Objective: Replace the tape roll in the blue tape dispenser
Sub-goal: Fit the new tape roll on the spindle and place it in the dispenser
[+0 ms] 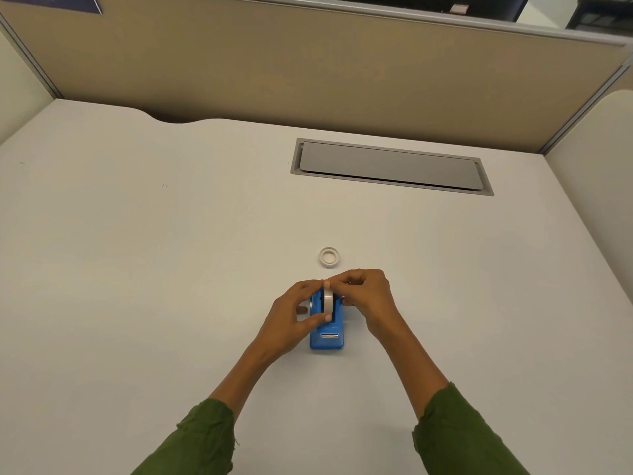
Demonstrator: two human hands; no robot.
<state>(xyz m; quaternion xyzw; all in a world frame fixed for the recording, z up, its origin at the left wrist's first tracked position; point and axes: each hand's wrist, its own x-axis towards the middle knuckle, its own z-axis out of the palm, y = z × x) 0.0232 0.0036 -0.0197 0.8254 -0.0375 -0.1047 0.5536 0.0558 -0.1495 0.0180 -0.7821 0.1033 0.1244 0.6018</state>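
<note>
The blue tape dispenser [328,334] stands on the white desk near me, its cutter end toward me. A white tape roll [328,301] sits upright in its cradle. My left hand [294,313] grips the roll from the left, thumb on its near rim. My right hand [368,293] pinches the roll's top from the right. A second, thinner tape ring [329,257] lies flat on the desk just beyond my hands.
A grey cable hatch [390,166] is set into the desk [137,269] at the back right. Tan partition walls [308,70] close the desk at the back and sides.
</note>
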